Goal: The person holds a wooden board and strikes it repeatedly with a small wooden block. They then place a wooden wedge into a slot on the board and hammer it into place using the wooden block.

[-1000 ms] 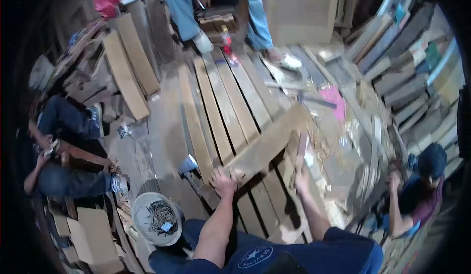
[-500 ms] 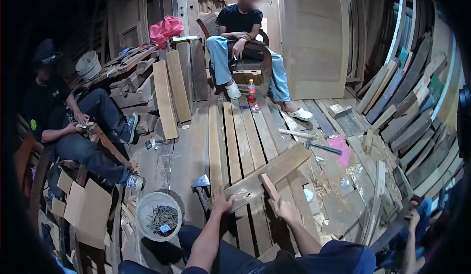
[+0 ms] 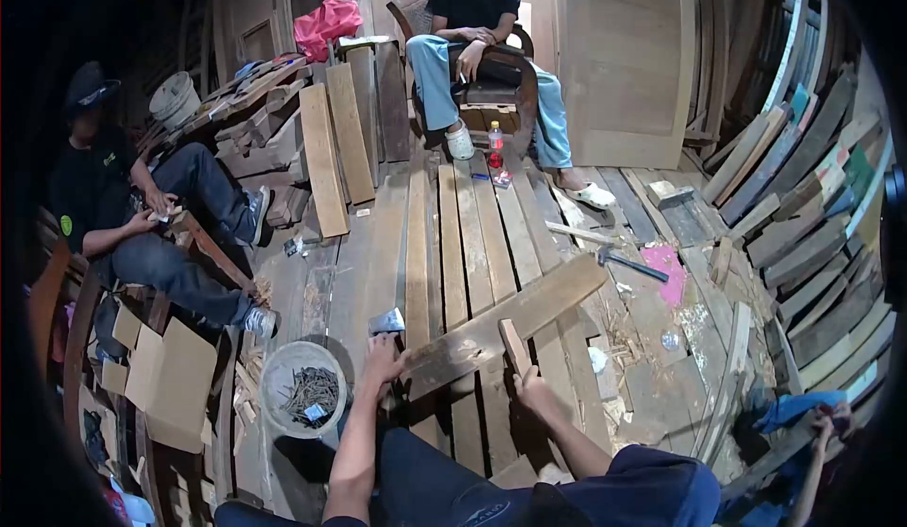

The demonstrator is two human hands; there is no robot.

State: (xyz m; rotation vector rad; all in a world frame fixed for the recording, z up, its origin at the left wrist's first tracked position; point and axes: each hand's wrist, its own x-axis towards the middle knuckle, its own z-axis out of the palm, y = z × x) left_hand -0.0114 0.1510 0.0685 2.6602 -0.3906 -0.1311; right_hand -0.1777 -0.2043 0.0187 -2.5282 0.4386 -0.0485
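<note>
A wide wooden board (image 3: 501, 329) lies diagonally before me across the floor planks. My right hand (image 3: 536, 392) is closed around the lower end of a short wooden stick (image 3: 515, 346), whose upper part is over the board. At the board's near left end is my left hand (image 3: 382, 362), its fingers stretched toward a small pale-blue packet (image 3: 386, 321). Whether the fingertips touch the packet is hard to make out. A dark block beneath the packet is mostly hidden by this hand.
A bucket (image 3: 274, 362) of nails stands left of my left arm. Beyond the board lies a hammer (image 3: 633, 264). One person (image 3: 477, 17) sits ahead, another (image 3: 104, 206) at left; an arm (image 3: 812, 461) shows at lower right. Stacked timber (image 3: 803, 206) lines the right side.
My left hand has shifted from the board's top to its left end, near the packet. The right hand still holds the stick over the board. The view has tilted slightly.
</note>
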